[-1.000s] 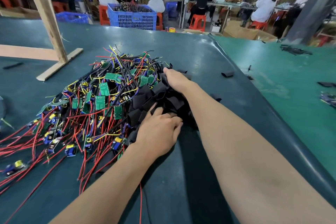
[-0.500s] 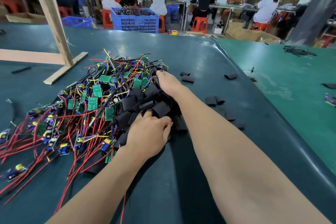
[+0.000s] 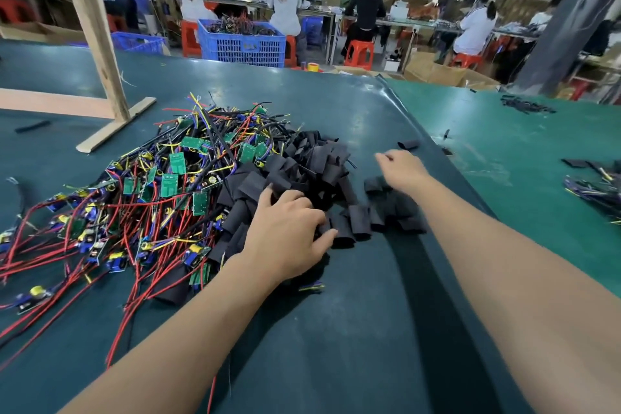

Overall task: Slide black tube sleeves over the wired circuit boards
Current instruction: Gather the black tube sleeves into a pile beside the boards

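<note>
The heap of short black tube sleeves (image 3: 312, 171) lies between both hands: the left hand (image 3: 285, 228) presses spread fingers on its near edge, while the right hand (image 3: 401, 168) hovers loosely curled and empty at its right; the tangle of red-wired green circuit boards (image 3: 151, 191) lies further left.

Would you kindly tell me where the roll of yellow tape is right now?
In the head view the yellow tape sits beyond the table's far edge, just right of the big blue crate and left of a red stool.
</note>
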Motion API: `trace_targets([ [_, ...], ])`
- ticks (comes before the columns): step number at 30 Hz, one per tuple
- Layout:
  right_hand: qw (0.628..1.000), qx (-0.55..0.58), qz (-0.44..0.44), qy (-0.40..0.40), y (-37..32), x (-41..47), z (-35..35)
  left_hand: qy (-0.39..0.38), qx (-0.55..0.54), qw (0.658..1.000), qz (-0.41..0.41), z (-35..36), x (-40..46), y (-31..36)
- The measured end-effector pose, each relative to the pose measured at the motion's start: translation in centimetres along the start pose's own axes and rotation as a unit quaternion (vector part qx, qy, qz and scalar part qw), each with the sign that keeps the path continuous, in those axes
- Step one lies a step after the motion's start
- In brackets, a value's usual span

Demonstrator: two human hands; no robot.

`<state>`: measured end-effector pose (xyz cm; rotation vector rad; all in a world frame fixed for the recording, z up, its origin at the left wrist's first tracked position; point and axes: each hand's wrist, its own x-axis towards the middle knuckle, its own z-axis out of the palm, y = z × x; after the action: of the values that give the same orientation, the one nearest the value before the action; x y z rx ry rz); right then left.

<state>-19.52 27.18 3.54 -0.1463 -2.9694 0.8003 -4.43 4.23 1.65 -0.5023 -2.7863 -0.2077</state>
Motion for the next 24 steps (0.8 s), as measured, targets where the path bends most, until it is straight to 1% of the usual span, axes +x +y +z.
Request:
trace_targets([
  [2, 0.999, -0.025, 0.016, -0.019, 2.7, -1.9, 0.3, -0.001, 0.003, 1.000, -0.011, -0.2, -0.4, 0.4],
  [3, 0.999, -0.030, 0.010, -0.024, 3.3, -2.8, 0.9, 0.007, 0.006, 1.000, -0.016, -0.3, -0.5, 0.6],
  [5, 1.000, -0.022, -0.017, -0.002, 3.2, -4.3, 2.6, 0.044, 0.010, 0.999, -0.021, -0.9, -0.8, 0.9],
  [7, 0.999, -0.003, -0.038, 0.022, 1.9, -5.0, 3.8, 0.125, -0.005, 0.992, -0.015, -1.6, -1.2, 0.8],
  [9, 0.999, 0.015, -0.048, 0.010, -0.1, -5.3, 4.5, 0.221, -0.028, 0.975, 0.015, -1.9, -1.8, 0.4],
  [10, 0.998, 0.023, -0.052, -0.001, -1.1, -5.5, 4.7, 0.240, -0.041, 0.969, 0.038, -1.9, -2.2, 0.2],
  [11, 0.998, 0.036, -0.053, -0.011, -2.2, -5.6, 4.9, 0.229, -0.052, 0.970, 0.069, -1.8, -2.7, 0.0],
  [12, 0.997, 0.058, -0.049, -0.013, -3.1, -5.7, 5.0, 0.194, -0.059, 0.974, 0.104, -1.8, -3.2, 0.0],
  [14, 0.994, 0.105, -0.033, 0.009, -4.4, -6.1, 4.6, 0.091, -0.055, 0.981, 0.162, -1.7, -4.5, -0.1],
  [15, 0.992, 0.121, -0.028, 0.028, -4.6, -6.3, 4.1, 0.055, -0.045, 0.982, 0.177, -1.7, -5.1, -0.4],
  [16, 0.990, 0.127, -0.027, 0.047, -4.4, -6.6, 3.5, 0.037, -0.037, 0.982, 0.184, -1.6, -5.5, -0.8],
  [17, 0.989, 0.127, -0.031, 0.069, -4.0, -7.2, 2.7, 0.036, -0.041, 0.981, 0.185, -1.7, -5.8, -1.4],
  [19, 0.986, 0.121, -0.049, 0.102, -3.0, -9.1, 1.0, 0.062, -0.075, 0.981, 0.166, -2.1, -6.2, -2.8],
  [21, 0.984, 0.126, -0.069, 0.103, -2.2, -11.7, 0.0, 0.123, -0.086, 0.982, 0.115, -2.3, -6.6, -4.2],
  [23, 0.980, 0.140, -0.108, 0.086, -2.5, -14.7, 0.5, 0.188, -0.065, 0.980, 0.031, -2.1, -7.1, -5.5],
  [24, 0.977, 0.150, -0.139, 0.063, -3.0, -16.2, 1.4, 0.195, -0.060, 0.979, -0.020, -1.9, -7.4, -6.0],
])
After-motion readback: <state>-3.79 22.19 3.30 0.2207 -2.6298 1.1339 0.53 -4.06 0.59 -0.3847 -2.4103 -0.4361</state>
